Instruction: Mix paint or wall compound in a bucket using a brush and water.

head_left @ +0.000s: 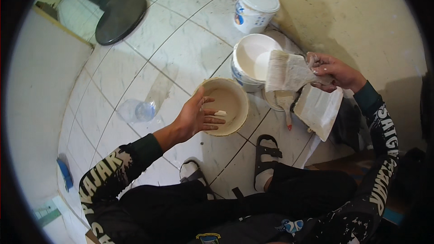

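Observation:
My right hand (332,71) is closed round the handle of a wide paintbrush (288,71), its pale bristles pointing left. The brush is held above the near rim of an open white paint bucket (253,56) with white paint inside. My left hand (203,114) hangs over a round basin (224,86), fingers spread and holding nothing; white smears mark its fingers. The basin's inside is coated with a beige residue. Beside the basin, a smaller brush (285,101) with a red-tipped handle lies by the bucket, next to a white paint tray (320,108).
A lidded white bucket (258,4) stands by the yellow wall (343,13). On the tiled floor to the left lies a clear plastic bottle (137,110). Farther off is a dark rounded board (120,18). My sandalled feet (266,158) are just below the basin.

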Demonstrator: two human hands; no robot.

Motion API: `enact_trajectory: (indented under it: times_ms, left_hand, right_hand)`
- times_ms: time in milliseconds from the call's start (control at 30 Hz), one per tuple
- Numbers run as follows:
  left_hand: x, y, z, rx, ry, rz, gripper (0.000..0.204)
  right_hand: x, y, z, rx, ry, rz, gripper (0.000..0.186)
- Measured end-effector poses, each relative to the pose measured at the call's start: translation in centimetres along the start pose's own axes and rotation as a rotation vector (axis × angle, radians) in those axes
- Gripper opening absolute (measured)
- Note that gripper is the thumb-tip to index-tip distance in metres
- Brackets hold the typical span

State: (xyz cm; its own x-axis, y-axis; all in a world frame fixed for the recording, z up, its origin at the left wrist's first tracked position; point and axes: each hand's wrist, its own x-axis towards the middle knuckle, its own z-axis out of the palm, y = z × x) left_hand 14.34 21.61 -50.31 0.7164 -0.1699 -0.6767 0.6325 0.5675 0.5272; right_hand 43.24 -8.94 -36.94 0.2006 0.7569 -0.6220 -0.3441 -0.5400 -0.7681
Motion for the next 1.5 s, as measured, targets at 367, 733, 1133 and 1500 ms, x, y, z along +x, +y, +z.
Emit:
enact_trajectory:
  times_ms: [367, 733, 1133, 1500]
  left_hand:
    - [-1.1, -0.7, -1.3, -0.197, -0.074, -0.061, 0.110]
    - [-1.5, 1.3, 0.6, -0.340, -0.075, -0.049, 0.099]
    - [-1.2, 1.1, 0.6, -0.285, -0.014, -0.021, 0.101]
    - [-1.1, 1.1, 0.0, -0.226, 0.026, -0.031, 0.102]
  right_hand:
    - [5.8, 3.0, 10.1, -0.913, 0.002, -0.472, 0.009]
    - [7.1, 5.4, 11.4, -1.494, 0.037, -0.888, 0.025]
    - [7.9, 7.0, 11.8, -1.573, 0.070, -0.748, 0.025]
    - [7.7, 7.1, 11.8, -1.605, 0.084, -0.654, 0.022]
